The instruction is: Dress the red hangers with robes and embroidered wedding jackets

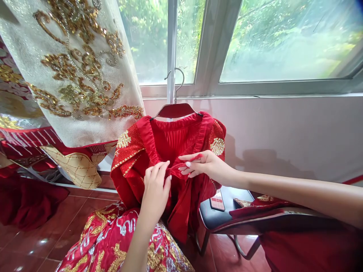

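A red jacket [172,149] with gold beaded patterns hangs on a dark hanger [176,110] in front of me. My left hand [155,185] is at the front of its neckline, fingers bent and closed on the red cloth. Opposite it, my right hand [202,165] pinches a fold of the same neckline between thumb and fingers. The cloth between both hands is bunched, and the fingers partly cover it. Below the jacket spreads a red skirt [121,230] with gold and silver embroidery.
A white cloth [82,71] with gold sequins hangs at the left. On the right, a phone [217,200] lies on a dark chair [210,215], beside folded red cloth [263,206]. Windows [283,45] are behind. Dark red fabric [31,204] lies on the tiled floor.
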`<state>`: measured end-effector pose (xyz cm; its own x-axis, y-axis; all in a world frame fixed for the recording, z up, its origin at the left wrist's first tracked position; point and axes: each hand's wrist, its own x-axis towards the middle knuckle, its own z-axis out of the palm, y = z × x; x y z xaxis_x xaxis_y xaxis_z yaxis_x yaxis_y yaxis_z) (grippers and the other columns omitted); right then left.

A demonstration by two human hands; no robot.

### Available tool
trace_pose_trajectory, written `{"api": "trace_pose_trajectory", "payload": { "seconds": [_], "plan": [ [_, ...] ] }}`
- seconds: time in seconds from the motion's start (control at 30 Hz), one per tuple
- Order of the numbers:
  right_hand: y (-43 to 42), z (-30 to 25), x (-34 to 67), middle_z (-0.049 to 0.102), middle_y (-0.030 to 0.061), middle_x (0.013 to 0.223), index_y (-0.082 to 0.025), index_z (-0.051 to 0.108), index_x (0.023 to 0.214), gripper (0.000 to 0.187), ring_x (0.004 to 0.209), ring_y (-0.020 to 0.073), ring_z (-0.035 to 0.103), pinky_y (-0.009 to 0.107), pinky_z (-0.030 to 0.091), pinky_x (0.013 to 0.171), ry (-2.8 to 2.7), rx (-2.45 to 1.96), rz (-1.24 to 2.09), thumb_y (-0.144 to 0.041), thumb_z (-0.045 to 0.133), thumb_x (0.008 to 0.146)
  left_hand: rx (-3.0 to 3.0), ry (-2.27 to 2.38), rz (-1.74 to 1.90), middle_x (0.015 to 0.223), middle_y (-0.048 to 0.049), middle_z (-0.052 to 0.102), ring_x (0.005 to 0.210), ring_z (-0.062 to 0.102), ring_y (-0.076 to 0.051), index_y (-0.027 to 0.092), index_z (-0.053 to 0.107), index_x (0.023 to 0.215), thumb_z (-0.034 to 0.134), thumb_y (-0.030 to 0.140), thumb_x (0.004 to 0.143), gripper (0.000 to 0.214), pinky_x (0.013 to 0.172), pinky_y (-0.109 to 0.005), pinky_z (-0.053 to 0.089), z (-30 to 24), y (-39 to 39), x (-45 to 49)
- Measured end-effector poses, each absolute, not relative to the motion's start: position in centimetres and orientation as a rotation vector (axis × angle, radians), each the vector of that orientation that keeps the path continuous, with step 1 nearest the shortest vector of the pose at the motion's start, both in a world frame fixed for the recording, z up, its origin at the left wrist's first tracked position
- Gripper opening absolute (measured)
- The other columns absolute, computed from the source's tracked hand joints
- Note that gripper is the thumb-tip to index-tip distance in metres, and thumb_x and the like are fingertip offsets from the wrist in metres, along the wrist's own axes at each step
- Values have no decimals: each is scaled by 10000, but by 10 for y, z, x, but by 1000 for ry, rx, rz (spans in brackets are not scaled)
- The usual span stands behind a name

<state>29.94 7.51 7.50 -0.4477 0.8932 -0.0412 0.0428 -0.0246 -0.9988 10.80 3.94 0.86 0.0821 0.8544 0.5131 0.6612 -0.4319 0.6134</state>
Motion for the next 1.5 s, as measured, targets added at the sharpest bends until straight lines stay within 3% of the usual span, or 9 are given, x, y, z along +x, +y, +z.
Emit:
{"api": "trace_pose_trajectory", "payload": {
  "seconds": [0.13, 0.37, 0.5, 0.63, 0.8, 1.03, 1.23, 1.37, 1.5],
  "plan": [
    [74, 79, 299, 731, 111, 862, -95, 708, 986, 407, 844, 210, 698, 341, 577, 759, -1658, -1044, 1584, -370, 754, 688, 2256, 1500, 1188, 1158, -44, 584, 1091, 467, -196, 253, 633, 1075, 394, 214, 945, 275, 980, -379, 408, 16, 42, 99],
    [78, 78, 303, 703, 52, 791, -126, 714, 861, 227, 736, 137, 651, 269, 532, 729, -2051, -934, 1436, -325, 629, 793, 2204, 1492, 1229, 1067, -50, 583, 1044, 466, -208, 216, 620, 893, 476, 271, 918, 156, 927, -381, 413, 17, 45, 103],
    [79, 70, 307, 677, 57, 782, -146, 685, 826, 152, 684, 122, 599, 230, 480, 624, -2378, -750, 782, -211, 547, 828, 2212, 1442, 1218, 1045, -42, 581, 1037, 479, -197, 209, 594, 858, 506, 263, 896, 109, 932, -356, 415, 23, 37, 103],
    [78, 64, 311, 643, 71, 801, -141, 624, 842, 330, 677, 110, 551, 222, 436, 596, -2522, -525, 28, -45, 310, 872, 2251, 1318, 1096, 1075, -39, 577, 1060, 475, -184, 209, 588, 874, 435, 283, 935, 181, 960, -332, 407, 33, 28, 111],
    [77, 67, 316, 606, 80, 797, -135, 585, 827, 376, 638, 116, 513, 233, 426, 560, -2648, -254, -582, -121, 237, 969, 2200, 1189, 977, 1144, -47, 537, 1090, 450, -185, 249, 624, 1088, 391, 360, 955, 291, 990, -333, 396, 28, 27, 121],
    [75, 67, 316, 576, 61, 788, -144, 573, 828, 390, 639, 104, 487, 216, 433, 577, -2675, -326, -659, -113, 214, 979, 1889, 1214, 1204, 1280, -43, 503, 1180, 434, -174, 311, 374, 1422, 413, 401, 949, 482, 1091, -367, 285, 14, 36, 111],
    [73, 67, 315, 562, 49, 776, -130, 576, 830, 275, 628, 113, 467, 234, 404, 547, -2653, -150, -728, -90, 334, 953, 1605, 756, 1384, 1382, -75, 494, 1261, 431, -229, 282, 566, 1283, 591, 412, 854, 449, 966, -299, 413, 11, 35, 108],
    [73, 68, 316, 572, 55, 803, -124, 579, 860, 269, 651, 116, 476, 237, 399, 554, -2659, -161, -735, -95, 330, 959, 1345, 555, 1652, 1443, -82, 424, 1232, 466, -283, 293, 613, 1209, 699, 426, 746, 489, 946, -366, 456, 9, 31, 91],
    [74, 67, 316, 577, 50, 790, -128, 581, 848, 266, 645, 120, 469, 241, 390, 552, -2667, -164, -708, -89, 339, 953, 1083, 533, 2034, 1258, -17, 563, 1019, 578, -218, 343, 646, 1079, 719, 471, 697, 410, 813, -358, 531, 21, 23, 55]
  ]
}}
